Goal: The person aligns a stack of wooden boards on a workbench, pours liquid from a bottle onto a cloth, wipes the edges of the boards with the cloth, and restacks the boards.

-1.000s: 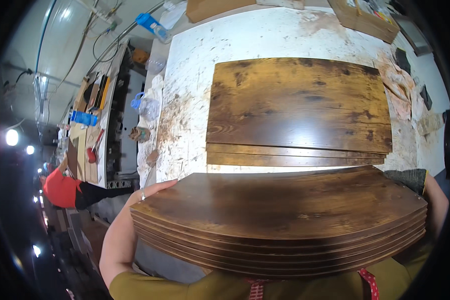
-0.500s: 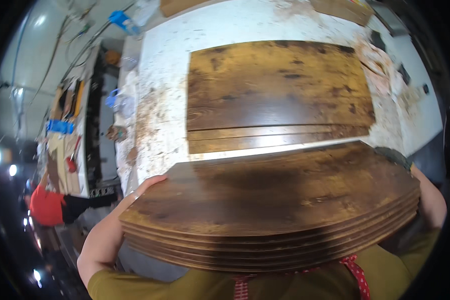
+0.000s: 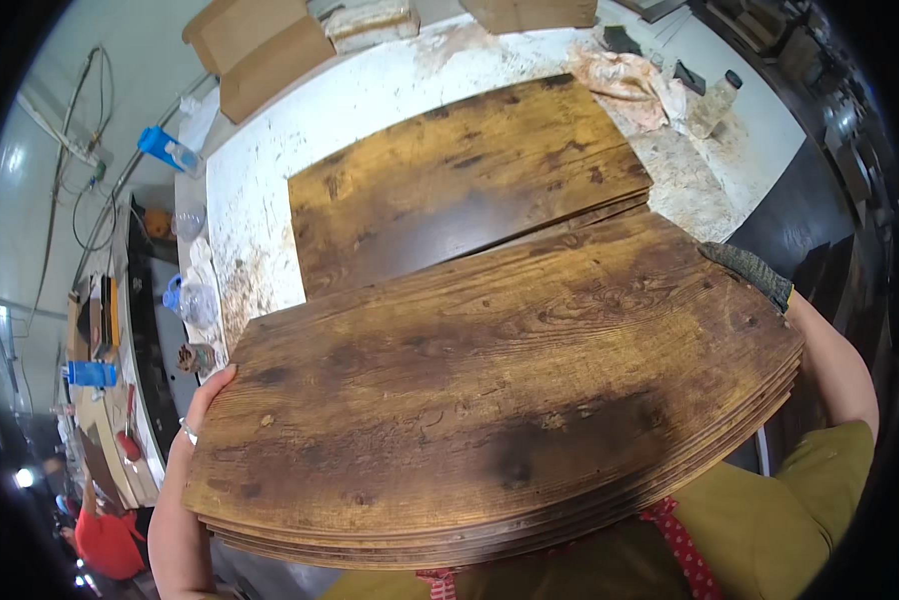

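A: Your left hand (image 3: 202,400) is clamped on the left edge of the stack (image 3: 500,400), fingertips curled over the top board.

B: And your right hand (image 3: 755,272), gloved, has its grip on the far right corner, fingers lost behind the wood.

A: So the stack is carried between both hands, against your chest, tilted down to your right.

B: Beyond it, more boards (image 3: 460,180) lie flat on the white worktop (image 3: 270,170). The near edge of the stack overlaps them in view; I cannot tell whether they touch.

A: A rag (image 3: 635,85) and a bottle (image 3: 715,100) sit past those boards.
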The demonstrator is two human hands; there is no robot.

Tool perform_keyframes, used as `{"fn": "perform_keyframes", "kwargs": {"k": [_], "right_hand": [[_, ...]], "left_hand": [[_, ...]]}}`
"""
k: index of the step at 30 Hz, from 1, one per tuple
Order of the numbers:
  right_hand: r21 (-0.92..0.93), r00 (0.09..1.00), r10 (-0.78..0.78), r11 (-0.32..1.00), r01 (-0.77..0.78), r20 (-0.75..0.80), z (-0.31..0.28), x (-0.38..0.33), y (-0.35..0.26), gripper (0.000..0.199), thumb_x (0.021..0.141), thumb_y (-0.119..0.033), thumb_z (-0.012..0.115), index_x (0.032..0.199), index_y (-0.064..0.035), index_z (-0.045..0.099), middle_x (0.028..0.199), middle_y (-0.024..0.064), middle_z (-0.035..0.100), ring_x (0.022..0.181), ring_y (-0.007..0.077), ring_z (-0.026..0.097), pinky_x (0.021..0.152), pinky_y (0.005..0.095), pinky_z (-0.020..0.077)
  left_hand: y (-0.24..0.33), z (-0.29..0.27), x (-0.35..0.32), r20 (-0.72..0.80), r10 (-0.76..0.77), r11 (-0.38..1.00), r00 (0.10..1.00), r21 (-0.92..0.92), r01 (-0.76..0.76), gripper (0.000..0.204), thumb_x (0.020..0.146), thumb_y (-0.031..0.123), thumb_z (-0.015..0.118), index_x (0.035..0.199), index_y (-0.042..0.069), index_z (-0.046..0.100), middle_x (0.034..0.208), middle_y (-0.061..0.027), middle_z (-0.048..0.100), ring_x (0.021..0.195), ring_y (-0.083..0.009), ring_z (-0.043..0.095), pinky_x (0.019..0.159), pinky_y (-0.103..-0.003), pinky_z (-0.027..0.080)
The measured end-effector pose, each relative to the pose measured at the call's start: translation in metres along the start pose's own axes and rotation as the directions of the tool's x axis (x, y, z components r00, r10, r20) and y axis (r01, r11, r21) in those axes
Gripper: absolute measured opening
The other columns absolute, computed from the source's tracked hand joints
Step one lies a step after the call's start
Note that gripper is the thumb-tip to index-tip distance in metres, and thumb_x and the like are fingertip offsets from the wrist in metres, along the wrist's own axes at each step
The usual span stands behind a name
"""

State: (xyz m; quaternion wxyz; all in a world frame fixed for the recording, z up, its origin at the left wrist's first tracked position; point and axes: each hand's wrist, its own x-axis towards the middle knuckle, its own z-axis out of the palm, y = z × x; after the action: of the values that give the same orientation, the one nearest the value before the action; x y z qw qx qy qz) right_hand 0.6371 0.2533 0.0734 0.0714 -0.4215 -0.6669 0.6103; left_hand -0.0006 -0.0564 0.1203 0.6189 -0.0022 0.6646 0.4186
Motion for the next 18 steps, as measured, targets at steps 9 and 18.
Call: {"fn": "perform_keyframes", "kwargs": {"k": [9,18], "right_hand": [[0.578,0.951,0.098,0.81,0.095,-0.294,0.006,0.065,-0.076,0.043,0.089,-0.032,0.061,0.119,-0.0015,0.057,0.108,0.0106,0.065,0.092,0.0193,0.064,0.079,0.0313,0.0536],[0.615,0.964,-0.068,0.757,0.219,-0.258,-0.035,0.185,-0.074,0.046,0.089,-0.033,0.061,0.126,-0.006,0.054,0.111,0.0084,0.063,0.093,0.0176,0.063,0.08,0.0319,0.0522]], "left_hand": [[0.057,0.031,0.036,0.04,0.4,0.916,0.916,-0.048,-0.398,0.049,0.09,0.04,0.053,0.121,0.001,0.057,0.11,-0.0155,0.065,0.093,-0.0275,0.065,0.082,-0.04,0.053],[0.092,0.036,0.156,-0.052,0.444,0.888,0.894,-0.11,-0.447,0.05,0.088,0.043,0.058,0.119,0.004,0.057,0.111,-0.0142,0.064,0.098,-0.0258,0.063,0.086,-0.039,0.052]]}}
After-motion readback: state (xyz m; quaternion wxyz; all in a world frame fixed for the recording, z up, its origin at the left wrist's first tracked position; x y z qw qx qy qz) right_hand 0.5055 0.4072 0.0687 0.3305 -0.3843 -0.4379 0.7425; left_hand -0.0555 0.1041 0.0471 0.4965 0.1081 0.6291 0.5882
